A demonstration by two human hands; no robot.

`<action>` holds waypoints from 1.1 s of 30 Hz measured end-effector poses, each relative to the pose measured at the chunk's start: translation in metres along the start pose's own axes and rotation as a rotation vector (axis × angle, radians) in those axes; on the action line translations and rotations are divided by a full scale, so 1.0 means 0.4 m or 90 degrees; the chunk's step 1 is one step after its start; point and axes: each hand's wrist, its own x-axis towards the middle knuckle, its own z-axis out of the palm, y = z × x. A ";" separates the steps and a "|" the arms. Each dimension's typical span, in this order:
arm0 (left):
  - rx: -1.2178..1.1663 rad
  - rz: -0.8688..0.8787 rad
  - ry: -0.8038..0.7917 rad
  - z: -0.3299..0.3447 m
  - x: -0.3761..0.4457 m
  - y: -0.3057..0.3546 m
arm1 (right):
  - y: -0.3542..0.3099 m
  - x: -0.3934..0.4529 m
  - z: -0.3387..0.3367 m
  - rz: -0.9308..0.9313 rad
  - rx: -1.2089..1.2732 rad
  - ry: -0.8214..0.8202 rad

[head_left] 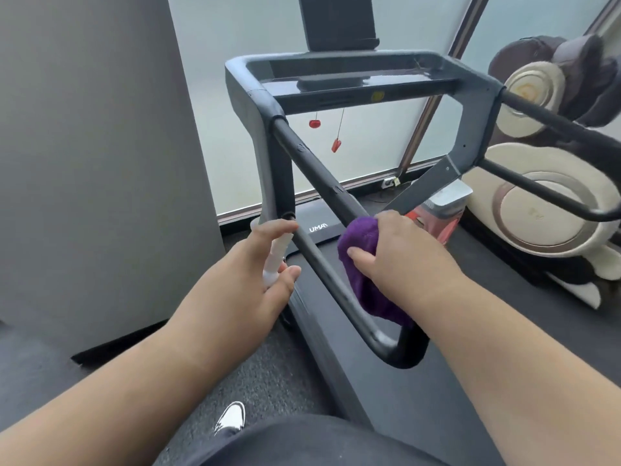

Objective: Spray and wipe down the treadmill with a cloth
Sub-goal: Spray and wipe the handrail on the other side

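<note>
A dark grey treadmill (353, 82) fills the middle of the view, with a black left handrail (316, 173) running from the console down toward me. My right hand (396, 253) is shut on a purple cloth (363, 264), pressing it around the handrail's lower part. My left hand (268, 264) grips the white head of a spray bottle (277, 253) just left of the rail; the bottle's body is hidden by the hand. The belt (420, 381) lies below.
A grey wall panel (100, 163) stands close on the left. Frosted glass (218, 95) is behind the treadmill. A cream and brown massage chair (544, 203) sits at the right. Red safety clips (336, 144) hang under the console. A pink and grey object (440, 213) lies by the right upright.
</note>
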 end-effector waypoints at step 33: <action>0.047 0.057 -0.129 0.140 -0.060 0.112 | 0.180 -0.349 0.334 -0.062 0.424 0.373</action>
